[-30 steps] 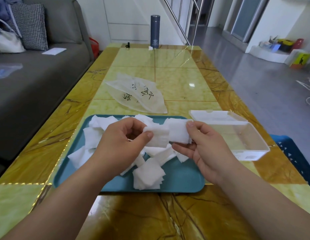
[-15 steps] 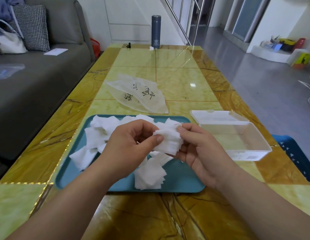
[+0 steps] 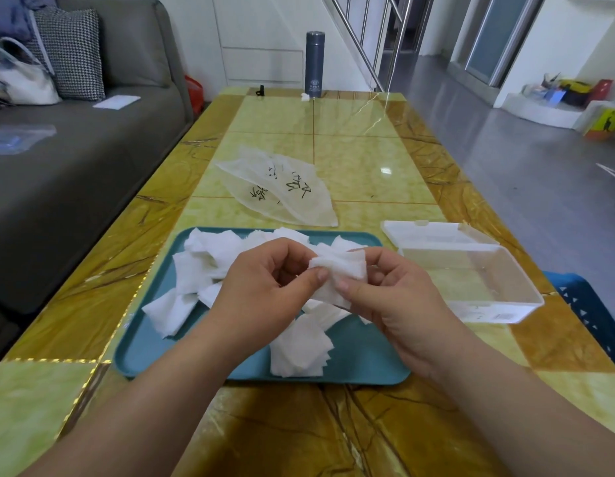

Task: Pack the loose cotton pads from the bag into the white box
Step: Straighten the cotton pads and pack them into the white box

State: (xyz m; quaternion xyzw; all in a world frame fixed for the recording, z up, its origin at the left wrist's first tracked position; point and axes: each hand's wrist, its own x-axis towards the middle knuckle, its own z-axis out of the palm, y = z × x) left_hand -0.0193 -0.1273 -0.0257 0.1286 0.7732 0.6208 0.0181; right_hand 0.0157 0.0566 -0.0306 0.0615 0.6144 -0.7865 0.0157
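The fingers [image 3: 315, 274] of the left hand [image 3: 264, 290] and those of the right hand [image 3: 395, 297] meet on one small bunch of cotton pads [image 3: 345, 270]. The thumbs press on its near side and the other fingers curl behind it, so both hands are grasping the same bunch. It is held up over the middle of a teal tray [image 3: 368, 359], above the pads that lie there.

Around and under the hands, loose pads [image 3: 196, 266] are scattered across the tray, most of them toward its far and left parts. One neater stack [image 3: 299, 346] sits near its front edge.

Just to the right of the tray the white box [image 3: 488, 313] stands on the tabletop [image 3: 368, 139]. Its lid [image 3: 426, 232] is swung open and lies flat on the far side. Beyond the tray lies the bag [image 3: 282, 191], thin, see-through and marked with dark writing, flat on the tabletop.

At the far end of the tabletop a dark bottle [image 3: 314, 65] stands upright. A grey sofa [image 3: 75, 160] runs along the left, with a checked cushion [image 3: 72, 53] and a white handbag [image 3: 20, 80] on it. Something of blue plastic [image 3: 588, 304] shows past the right edge of the tabletop; what it is cannot be told.
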